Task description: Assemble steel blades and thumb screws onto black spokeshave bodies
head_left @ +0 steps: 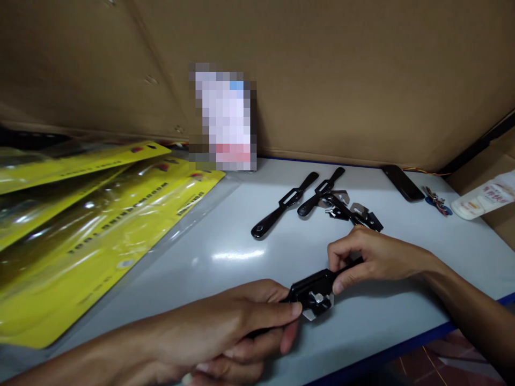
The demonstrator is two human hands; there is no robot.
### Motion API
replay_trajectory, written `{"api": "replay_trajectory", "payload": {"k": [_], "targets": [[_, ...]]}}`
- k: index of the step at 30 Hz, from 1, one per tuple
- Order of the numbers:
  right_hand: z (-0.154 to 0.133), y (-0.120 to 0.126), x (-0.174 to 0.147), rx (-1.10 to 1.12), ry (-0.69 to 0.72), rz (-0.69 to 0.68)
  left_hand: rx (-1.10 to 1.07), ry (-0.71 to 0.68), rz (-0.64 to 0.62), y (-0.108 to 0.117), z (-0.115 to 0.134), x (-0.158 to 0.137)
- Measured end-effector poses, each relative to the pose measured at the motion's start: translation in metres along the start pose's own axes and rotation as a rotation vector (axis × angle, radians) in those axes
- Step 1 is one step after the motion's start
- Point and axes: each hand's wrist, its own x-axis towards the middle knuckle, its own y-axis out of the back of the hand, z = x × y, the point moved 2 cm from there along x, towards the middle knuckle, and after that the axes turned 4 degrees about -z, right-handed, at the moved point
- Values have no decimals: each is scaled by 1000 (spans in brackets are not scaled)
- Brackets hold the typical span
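Observation:
Both of my hands grip one black spokeshave just above the table's near side. My left hand is wrapped round its left handle, with the thumb against the body. On the right, my right hand pinches the other handle close to the body. A silver wing-shaped screw and a bright blade edge show on the side facing me. Beyond my right hand lie two black spokeshave bodies with open middles. Beside them is a cluster of loose blades and black plates, partly overlapping.
Yellow clear-plastic blister packages are piled on the left of the white table. Near the back right are a dark phone, keys and a white bottle on its side. A pixelated item leans against the cardboard wall.

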Motion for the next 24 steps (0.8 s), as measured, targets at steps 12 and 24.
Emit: {"api": "replay_trajectory", "payload": {"k": [12,24], "targets": [[-13,-4,1,-134,344,47,27,37,15,-1,5,0],[-15,-10,5,-180,362,89,57,22,-18,-1,1,1]]}}
